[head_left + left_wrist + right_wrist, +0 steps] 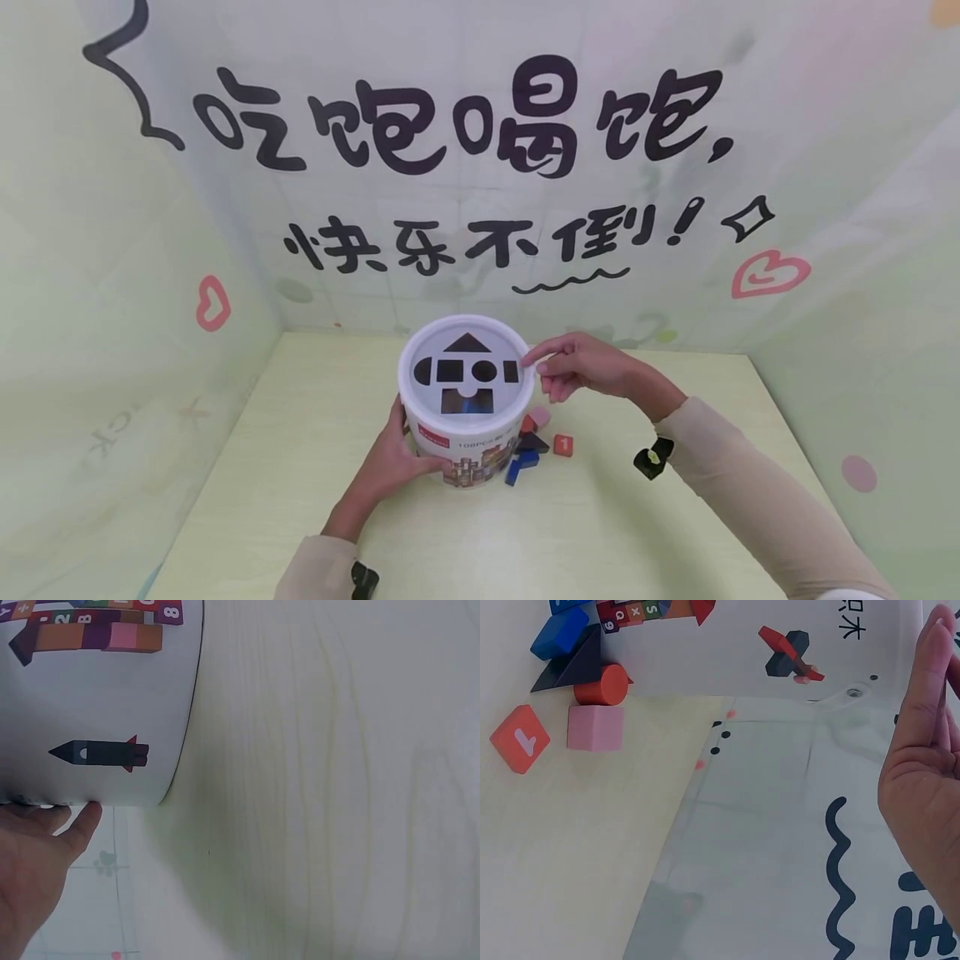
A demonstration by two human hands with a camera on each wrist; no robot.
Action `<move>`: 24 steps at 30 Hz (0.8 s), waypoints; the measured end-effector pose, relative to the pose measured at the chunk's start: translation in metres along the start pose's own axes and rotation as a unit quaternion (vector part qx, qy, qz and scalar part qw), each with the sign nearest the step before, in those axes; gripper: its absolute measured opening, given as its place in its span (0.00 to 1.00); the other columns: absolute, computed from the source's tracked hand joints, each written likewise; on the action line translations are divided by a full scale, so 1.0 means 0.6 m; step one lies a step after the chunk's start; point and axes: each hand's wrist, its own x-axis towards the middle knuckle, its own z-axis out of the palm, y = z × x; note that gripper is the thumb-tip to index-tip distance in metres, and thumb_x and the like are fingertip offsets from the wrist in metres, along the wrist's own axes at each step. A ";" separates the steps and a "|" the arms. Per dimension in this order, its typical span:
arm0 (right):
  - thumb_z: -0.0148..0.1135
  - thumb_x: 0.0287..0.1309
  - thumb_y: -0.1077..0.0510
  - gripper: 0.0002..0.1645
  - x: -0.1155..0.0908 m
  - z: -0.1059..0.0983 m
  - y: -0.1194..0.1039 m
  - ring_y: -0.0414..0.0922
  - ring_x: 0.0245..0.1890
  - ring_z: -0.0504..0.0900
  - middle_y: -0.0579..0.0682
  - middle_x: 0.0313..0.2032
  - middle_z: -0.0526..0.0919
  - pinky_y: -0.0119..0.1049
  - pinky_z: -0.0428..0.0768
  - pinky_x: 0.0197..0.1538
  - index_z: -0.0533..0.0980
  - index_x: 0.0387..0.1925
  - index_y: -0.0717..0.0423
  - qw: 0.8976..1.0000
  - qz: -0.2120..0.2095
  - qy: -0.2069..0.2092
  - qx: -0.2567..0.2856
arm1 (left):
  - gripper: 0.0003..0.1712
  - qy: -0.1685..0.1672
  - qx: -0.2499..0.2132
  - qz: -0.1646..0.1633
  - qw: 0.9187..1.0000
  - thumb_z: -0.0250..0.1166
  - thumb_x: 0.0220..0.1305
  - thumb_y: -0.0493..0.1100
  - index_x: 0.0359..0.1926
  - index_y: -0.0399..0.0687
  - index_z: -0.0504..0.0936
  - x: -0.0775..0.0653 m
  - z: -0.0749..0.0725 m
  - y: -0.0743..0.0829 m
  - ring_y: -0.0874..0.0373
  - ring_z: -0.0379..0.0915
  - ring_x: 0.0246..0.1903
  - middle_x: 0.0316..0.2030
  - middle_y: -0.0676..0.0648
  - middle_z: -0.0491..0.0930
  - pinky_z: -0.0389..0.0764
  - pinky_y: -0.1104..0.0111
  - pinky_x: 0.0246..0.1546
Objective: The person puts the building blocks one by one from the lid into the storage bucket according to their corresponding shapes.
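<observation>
A white toy-block bucket [491, 437] stands upright in the head view, its lid [430, 402] pierced by shaped holes. My left hand [392, 457] holds the bucket's left side, thumb across the front and fingers partly hidden behind. In the left wrist view, those fingers [88, 823] touch the printed wall. My right hand [588, 367] is at the lid's right edge, index fingertip by the small rectangular hole; no held object shows. Beside the bucket lie a red block [563, 445], a dark triangular block [535, 443], blue blocks [528, 459], a red cylinder [602, 685] and a pink block [595, 727].
The pale wooden table [300, 433] carries the bucket near its back edge. Printed fabric walls [480, 183] with large dark characters enclose the back and both sides. Each forearm wears a small black device [654, 458] at the cuff.
</observation>
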 end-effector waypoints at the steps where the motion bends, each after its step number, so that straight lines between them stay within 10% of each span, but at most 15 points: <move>1: 0.55 0.66 0.63 0.18 0.000 -0.002 0.001 0.41 0.20 0.82 0.52 0.24 0.84 0.34 0.87 0.32 0.75 0.55 0.68 1.000 -0.001 0.002 0.000 | 0.75 0.000 0.000 0.000 1.000 0.84 0.31 0.58 0.74 0.76 0.41 0.000 0.000 0.000 0.50 0.59 0.69 0.68 0.55 0.62 0.64 0.47 0.68; 24: 0.54 0.68 0.62 0.13 0.018 -0.040 0.095 0.41 0.22 0.85 0.51 0.25 0.84 0.31 0.86 0.31 0.78 0.50 0.63 0.996 -0.003 0.035 0.083 | 0.75 -0.006 -0.002 0.006 1.000 0.84 0.34 0.56 0.76 0.69 0.40 -0.003 -0.003 0.005 0.46 0.57 0.70 0.70 0.51 0.60 0.65 0.45 0.67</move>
